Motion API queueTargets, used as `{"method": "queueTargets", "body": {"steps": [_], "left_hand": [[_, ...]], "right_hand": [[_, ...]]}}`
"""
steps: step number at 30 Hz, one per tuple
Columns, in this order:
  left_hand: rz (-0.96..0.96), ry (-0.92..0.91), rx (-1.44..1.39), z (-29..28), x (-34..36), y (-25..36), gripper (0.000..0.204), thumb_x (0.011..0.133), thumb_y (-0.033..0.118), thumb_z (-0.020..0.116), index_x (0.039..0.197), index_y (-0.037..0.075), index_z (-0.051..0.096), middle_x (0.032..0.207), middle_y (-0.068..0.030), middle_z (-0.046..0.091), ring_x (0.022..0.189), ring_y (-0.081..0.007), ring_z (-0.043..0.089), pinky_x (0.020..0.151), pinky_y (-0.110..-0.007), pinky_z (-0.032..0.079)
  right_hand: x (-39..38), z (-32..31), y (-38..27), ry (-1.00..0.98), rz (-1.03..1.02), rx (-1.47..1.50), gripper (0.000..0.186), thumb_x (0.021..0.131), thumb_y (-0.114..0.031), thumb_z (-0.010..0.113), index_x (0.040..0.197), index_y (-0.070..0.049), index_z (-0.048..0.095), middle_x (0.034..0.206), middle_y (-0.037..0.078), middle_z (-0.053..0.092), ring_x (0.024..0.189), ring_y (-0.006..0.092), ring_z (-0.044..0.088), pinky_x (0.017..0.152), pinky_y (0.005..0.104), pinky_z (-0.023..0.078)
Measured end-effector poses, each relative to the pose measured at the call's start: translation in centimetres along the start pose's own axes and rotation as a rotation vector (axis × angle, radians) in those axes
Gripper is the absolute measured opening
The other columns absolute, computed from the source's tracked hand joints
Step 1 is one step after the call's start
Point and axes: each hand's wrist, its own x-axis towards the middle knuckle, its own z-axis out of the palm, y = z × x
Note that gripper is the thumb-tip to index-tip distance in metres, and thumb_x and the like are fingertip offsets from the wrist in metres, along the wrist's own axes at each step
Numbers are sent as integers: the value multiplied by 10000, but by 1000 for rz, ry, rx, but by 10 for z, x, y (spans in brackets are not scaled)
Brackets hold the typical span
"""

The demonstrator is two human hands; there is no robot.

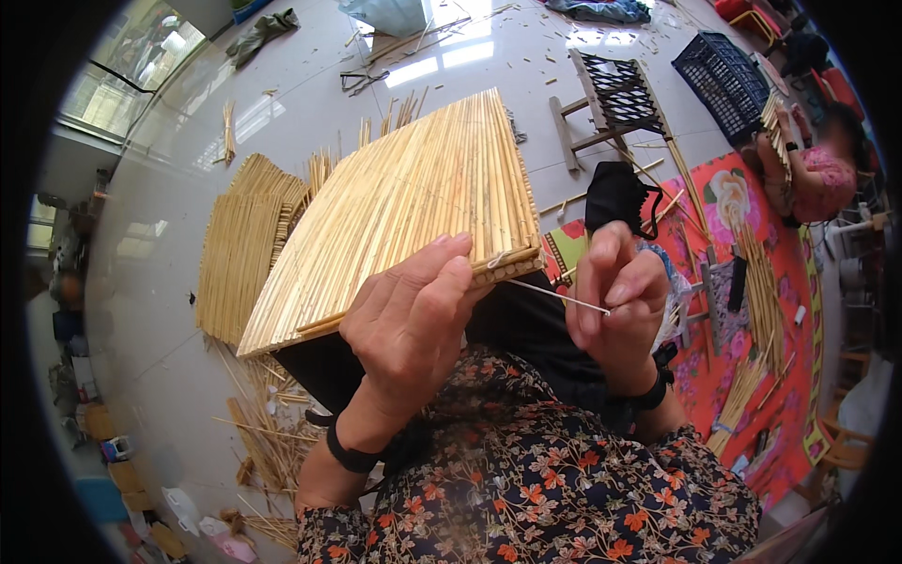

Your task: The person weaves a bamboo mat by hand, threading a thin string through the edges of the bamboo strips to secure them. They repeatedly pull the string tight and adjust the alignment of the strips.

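A panel of pale straw stalks (395,188), bound side by side, lies tilted over dark cloth on my lap. My left hand (409,329) grips its near edge, with fingertips on top beside a darker end stalk. A white cord (554,293) runs from a small loop at the panel's near right corner to my right hand (620,305), whose fingers pinch it to the right of the panel. A black fabric item (611,195) with straps lies just beyond my right hand.
Finished straw panels (240,263) and loose stalks (254,442) lie at left on the tiled floor. A slatted stool (615,92) and black crate (714,85) stand ahead. A red floral mat (761,451) with stalk bundles spreads at right, where another person (817,179) sits holding stalks.
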Motion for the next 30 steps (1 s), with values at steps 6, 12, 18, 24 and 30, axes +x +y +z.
{"method": "queueTargets", "body": {"steps": [6,12,18,24,30], "left_hand": [[16,-6,29,3,-6,2,238,895,50,842,1101,30,725,1114,-149,827,970,-309,819,776,-373,629],[43,-52,56,2,-11,3,313,920,67,851,1181,40,682,1156,-168,825,1025,-324,819,825,-378,635],[70,-55,75,13,-14,6,203,949,63,801,1125,40,704,1161,-161,826,1061,-317,822,843,-360,635],[106,-81,135,25,-31,11,80,990,78,735,1068,62,727,1192,-150,825,1116,-294,812,906,-348,615],[160,-152,176,31,-39,15,51,1015,117,709,1050,84,726,1221,-150,821,1166,-282,797,940,-342,606]], "right_hand": [[-9,-2,11,-20,255,354,210,1094,-201,700,1047,-46,566,879,170,715,729,315,724,622,393,621],[-49,-58,19,-48,482,-117,202,1087,-153,693,979,-50,557,772,47,568,688,182,582,625,322,489],[-61,-79,21,217,520,-34,111,1077,-104,688,1066,-37,600,779,32,573,692,168,615,662,321,527],[-46,-52,-3,311,621,-307,224,1073,-58,650,1281,12,696,913,60,735,826,142,716,799,299,588],[-30,-8,-13,253,810,-478,420,1041,-341,732,1214,41,757,1035,62,789,907,102,713,879,247,564]]}}
